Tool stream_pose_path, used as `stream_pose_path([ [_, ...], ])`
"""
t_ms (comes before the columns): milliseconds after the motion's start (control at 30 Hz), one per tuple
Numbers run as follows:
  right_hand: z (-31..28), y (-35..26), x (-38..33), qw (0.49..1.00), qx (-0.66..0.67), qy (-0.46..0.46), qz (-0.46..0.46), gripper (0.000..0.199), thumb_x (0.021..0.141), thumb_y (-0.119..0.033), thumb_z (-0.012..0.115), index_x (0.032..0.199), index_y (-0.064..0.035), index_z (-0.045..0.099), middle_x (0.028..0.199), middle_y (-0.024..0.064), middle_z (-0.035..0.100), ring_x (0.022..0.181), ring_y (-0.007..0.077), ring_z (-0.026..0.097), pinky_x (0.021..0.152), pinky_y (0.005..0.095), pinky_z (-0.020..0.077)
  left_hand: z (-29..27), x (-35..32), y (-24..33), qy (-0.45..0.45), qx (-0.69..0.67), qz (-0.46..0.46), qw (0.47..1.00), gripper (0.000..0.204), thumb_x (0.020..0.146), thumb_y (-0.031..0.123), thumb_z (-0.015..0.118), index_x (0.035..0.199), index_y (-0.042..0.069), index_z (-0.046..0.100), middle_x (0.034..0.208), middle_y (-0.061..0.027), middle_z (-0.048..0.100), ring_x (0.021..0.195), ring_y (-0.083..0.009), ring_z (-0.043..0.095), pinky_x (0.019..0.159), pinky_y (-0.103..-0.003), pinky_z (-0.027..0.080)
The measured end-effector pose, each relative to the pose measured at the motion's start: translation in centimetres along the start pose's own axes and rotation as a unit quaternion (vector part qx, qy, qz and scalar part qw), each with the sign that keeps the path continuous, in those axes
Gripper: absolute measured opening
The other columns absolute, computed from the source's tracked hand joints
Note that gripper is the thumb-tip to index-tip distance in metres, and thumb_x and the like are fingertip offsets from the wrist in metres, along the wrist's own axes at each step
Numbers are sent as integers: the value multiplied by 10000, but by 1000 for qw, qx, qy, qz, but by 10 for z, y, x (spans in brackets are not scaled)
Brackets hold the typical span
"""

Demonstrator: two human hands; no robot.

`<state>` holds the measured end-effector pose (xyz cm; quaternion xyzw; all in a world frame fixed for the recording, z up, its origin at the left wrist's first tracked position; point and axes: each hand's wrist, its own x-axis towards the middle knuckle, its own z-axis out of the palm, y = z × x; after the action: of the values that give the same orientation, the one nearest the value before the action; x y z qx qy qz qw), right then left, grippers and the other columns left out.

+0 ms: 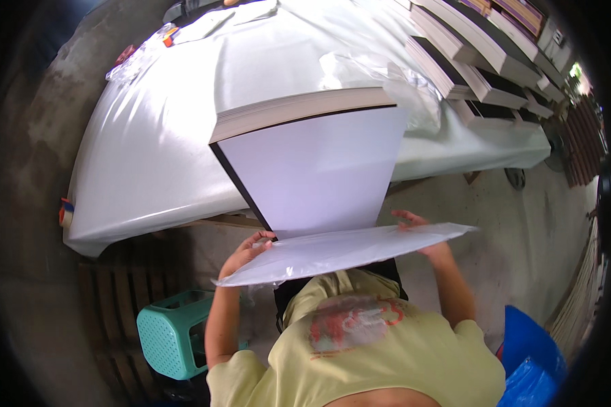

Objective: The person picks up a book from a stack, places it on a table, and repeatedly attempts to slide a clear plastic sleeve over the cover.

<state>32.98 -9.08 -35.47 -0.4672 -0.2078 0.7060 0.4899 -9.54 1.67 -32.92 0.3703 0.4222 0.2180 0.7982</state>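
Note:
A broad white sheet in clear plastic wrapping [339,252] is held up in front of my body, tilted so that it shows as a narrow curved shape. My left hand [243,255] grips its left side, fingers curled over the far edge. On the other side, my right hand [414,220] holds it near the right end; the fingertips show beyond the edge, while the sheet covers part of the palm. Just past it, a thick stack of boards [305,110] with a white top sheet [312,173] lies on the table, its near end jutting toward me.
White plastic sheeting covers the table [156,156]. Several board stacks with dark tops [482,68] stand at the far right, beside crumpled clear plastic [421,102]. A green stool [166,336] is at lower left, blue plastic [533,359] at lower right. A tape roll [66,214] sits at the left corner.

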Motion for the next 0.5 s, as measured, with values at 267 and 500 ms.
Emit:
stream_pose_path([
  [267,-76,93,66,941,242,-98,216,225,846,-155,528,1026,-24,565,894,91,583,824,176,564,785,306,448,-16,37,-80,59,-168,92,980,70,813,105,581,871,72,560,775,31,541,684,-79,509,614,-219,427],
  [500,-29,64,56,977,-176,90,-78,322,724,-122,643,1030,-90,549,984,95,552,889,177,513,717,303,428,-64,65,-98,260,168,32,950,177,768,92,594,936,34,589,842,-13,600,697,-143,556,623,-288,449],
])
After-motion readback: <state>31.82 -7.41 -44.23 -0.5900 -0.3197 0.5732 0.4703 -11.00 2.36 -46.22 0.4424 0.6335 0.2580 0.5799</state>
